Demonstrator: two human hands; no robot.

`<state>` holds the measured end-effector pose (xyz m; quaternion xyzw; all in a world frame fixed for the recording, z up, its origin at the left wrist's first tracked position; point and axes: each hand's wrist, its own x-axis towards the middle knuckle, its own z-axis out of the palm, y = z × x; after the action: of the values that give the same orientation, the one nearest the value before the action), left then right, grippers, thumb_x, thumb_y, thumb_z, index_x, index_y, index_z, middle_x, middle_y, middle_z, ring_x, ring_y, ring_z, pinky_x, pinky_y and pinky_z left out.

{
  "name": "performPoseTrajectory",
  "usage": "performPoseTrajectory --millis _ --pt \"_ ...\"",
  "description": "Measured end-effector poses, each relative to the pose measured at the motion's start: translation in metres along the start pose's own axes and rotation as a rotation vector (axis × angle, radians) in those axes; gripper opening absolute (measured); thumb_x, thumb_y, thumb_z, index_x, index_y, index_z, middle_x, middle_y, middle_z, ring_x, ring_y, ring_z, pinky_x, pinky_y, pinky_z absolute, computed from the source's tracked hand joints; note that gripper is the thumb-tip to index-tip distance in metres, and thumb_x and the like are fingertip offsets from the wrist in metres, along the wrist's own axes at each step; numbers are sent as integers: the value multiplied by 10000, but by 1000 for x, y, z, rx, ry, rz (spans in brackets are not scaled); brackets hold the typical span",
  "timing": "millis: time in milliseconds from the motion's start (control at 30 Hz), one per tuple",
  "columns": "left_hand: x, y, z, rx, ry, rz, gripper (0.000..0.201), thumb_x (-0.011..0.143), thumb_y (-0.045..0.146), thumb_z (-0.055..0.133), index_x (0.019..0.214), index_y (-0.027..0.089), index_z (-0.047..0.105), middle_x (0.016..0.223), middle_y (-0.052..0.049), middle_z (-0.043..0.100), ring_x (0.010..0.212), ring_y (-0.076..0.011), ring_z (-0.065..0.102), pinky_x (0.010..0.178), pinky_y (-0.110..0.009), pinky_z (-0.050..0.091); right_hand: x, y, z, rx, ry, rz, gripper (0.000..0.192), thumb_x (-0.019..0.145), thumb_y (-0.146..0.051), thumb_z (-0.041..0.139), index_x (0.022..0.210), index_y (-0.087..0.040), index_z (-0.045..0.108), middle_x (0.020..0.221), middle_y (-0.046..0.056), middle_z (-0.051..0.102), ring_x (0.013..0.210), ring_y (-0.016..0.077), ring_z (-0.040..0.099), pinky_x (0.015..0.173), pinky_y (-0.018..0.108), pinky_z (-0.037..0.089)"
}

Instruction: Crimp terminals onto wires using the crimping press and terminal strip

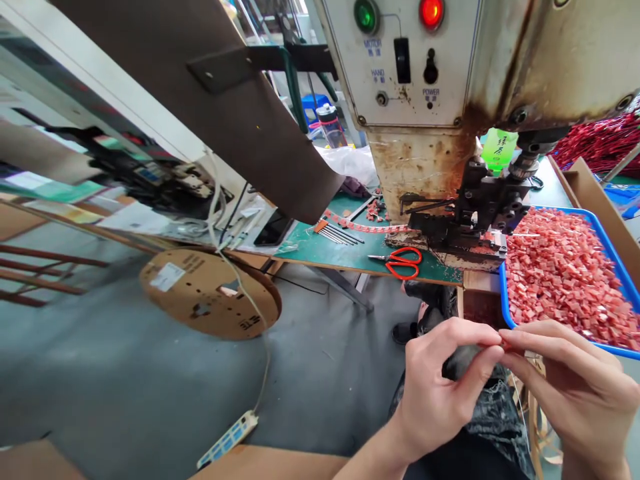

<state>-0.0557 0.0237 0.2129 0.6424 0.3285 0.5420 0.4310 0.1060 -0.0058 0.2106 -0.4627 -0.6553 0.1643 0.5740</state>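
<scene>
Fingertips [493, 335] of the left hand [440, 390] and right hand [580, 387] met, both pairs pinched on a small pink piece [505, 343] that they mostly hid. Just beyond the right fingers sat a blue tray [504, 297] heaped with pink bits [565, 267]. Ahead of the fingers, farther off, a rust-stained machine [420, 167] stood on a green table [340, 253]; orange-handled scissors [404, 263] lay ahead and left of them. Well to the fingers' left were a cardboard reel [173, 303] and, nearer, a power strip [227, 440] on the floor.
</scene>
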Motion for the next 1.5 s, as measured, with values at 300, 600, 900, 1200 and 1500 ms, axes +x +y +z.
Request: performPoseTrajectory --millis 300,600,900,1200,1500 --pt "-6 1 1 -167 -20 13 93 949 227 705 1029 180 710 889 -69 793 805 -174 752 749 -266 612 -14 -1 4 130 118 11 309 753 -141 884 1020 -273 802 788 20 795 630 212 740 497 292 593" --pt "-4 5 1 -199 8 85 109 914 162 740 1015 176 704 857 -55 780 806 -163 740 742 -252 602 -17 5 8 188 114 -64 308 765 -114 878 1043 -215 792 807 41 793 637 195 741 497 272 592" --pt "-5 3 1 -203 -1 99 159 899 108 742 1028 193 704 859 -34 770 814 -151 721 767 -252 584 -20 -2 15 172 156 -55 297 754 -80 868 1010 -208 792 822 36 792 642 185 738 502 263 578" --pt "-24 -35 -13 -187 -173 -152 162 944 321 707 969 162 721 824 -63 776 757 -150 705 744 -239 530 21 81 -38 -262 428 403 308 718 -316 899 999 -234 804 992 50 754 745 181 684 731 360 617" --pt "-90 -129 11 -364 -393 -696 521 788 657 756 809 138 710 667 -58 718 660 -174 665 730 -296 505 52 105 16 918 780 722 250 995 -308 553 1034 -149 743 1251 113 733 1200 193 698 1158 379 495"
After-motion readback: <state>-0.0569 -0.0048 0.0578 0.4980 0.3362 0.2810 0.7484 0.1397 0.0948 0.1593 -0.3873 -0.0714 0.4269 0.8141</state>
